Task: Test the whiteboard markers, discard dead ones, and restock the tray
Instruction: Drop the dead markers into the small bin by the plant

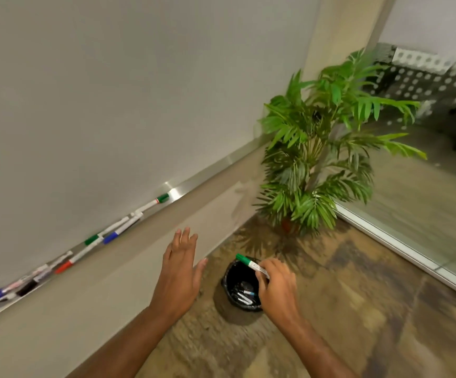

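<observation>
My right hand (277, 286) pinches a white marker with a green cap (250, 263) and holds it over a small black bin (228, 282) on the floor. Several discarded markers lie at the bottom of the bin. My left hand (180, 274) hovers flat with straight fingers, left of the bin, holding nothing. A metal tray (194, 184) runs along the bottom of the whiteboard (112, 91). Several markers lie in the tray, among them a green-capped one (154, 201), a blue-capped one (120, 230) and a red-capped one (70, 261).
A potted green plant (322, 148) stands in the corner just beyond the bin. A glass partition with a metal base rail (401, 249) runs along the right. The floor (357, 309) is patterned brown carpet.
</observation>
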